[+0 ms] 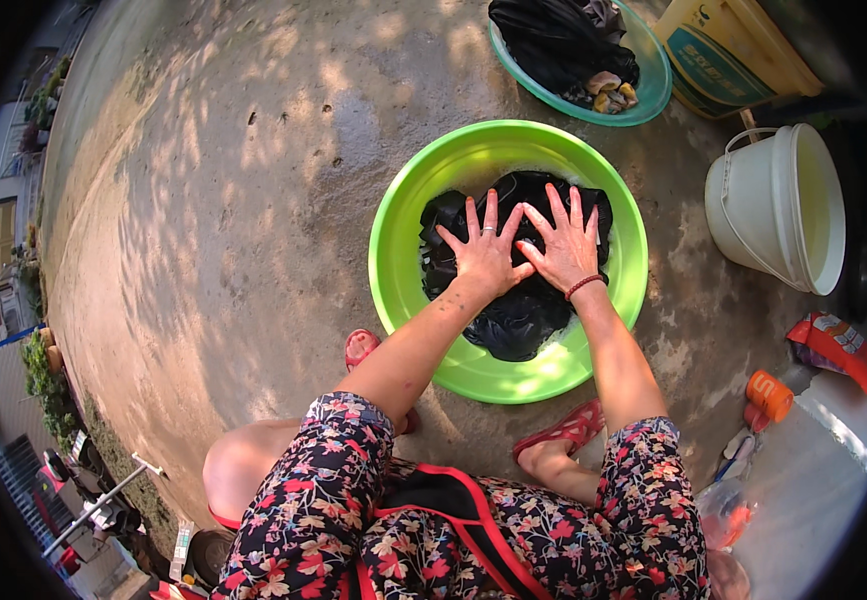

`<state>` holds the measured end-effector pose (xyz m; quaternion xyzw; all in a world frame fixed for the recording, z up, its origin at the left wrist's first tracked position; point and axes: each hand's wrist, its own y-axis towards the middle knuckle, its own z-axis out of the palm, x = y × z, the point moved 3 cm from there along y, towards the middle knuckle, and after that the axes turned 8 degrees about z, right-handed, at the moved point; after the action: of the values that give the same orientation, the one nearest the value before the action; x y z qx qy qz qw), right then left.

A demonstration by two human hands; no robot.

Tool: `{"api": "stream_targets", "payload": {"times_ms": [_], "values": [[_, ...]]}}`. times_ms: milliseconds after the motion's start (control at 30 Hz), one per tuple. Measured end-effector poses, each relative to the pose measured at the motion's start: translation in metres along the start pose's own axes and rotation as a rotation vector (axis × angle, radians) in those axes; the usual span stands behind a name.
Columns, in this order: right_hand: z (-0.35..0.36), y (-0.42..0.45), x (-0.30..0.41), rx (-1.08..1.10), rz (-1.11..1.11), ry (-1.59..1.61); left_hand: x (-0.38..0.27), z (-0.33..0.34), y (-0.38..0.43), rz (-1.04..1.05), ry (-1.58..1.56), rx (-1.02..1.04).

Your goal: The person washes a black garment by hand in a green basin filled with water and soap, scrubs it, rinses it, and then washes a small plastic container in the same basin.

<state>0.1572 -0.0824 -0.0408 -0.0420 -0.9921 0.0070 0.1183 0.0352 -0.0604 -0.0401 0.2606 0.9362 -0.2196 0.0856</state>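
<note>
In front of me on the ground stands a lime-green plastic basin (508,388) holding wet black cloth (519,330) in water with some suds. My left hand (484,251), a ring on one finger, lies palm down with fingers spread on the cloth. Beside it, my right hand (568,244) rests flat on the cloth too, fingers apart, with a dark red bracelet (584,286) at the wrist. The two hands are close together, and neither grips the cloth. The cloth's underside is hidden.
Beyond the basin sits a teal basin (621,118) with dark clothes (564,45). On the right are a yellow bucket (733,56), a white pail (756,206), a red packet (842,351) and an orange cup (769,395). My red sandals (564,429) flank the green basin.
</note>
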Motion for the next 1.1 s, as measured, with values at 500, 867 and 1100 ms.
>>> {"api": "stream_targets", "payload": {"times_ms": [500, 867, 1100], "values": [[0.086, -0.023, -0.019, 0.284, 0.578, -0.109, 0.035, 0.054, 0.056, 0.324, 0.409, 0.073], [0.012, -0.017, -0.004, 0.033, 0.584, 0.2, 0.029, -0.002, 0.016, -0.09, -0.574, -0.52], [0.074, -0.021, -0.034, 0.221, 0.689, 1.079, 0.033, 0.053, 0.015, -0.863, -1.618, 0.028]]}}
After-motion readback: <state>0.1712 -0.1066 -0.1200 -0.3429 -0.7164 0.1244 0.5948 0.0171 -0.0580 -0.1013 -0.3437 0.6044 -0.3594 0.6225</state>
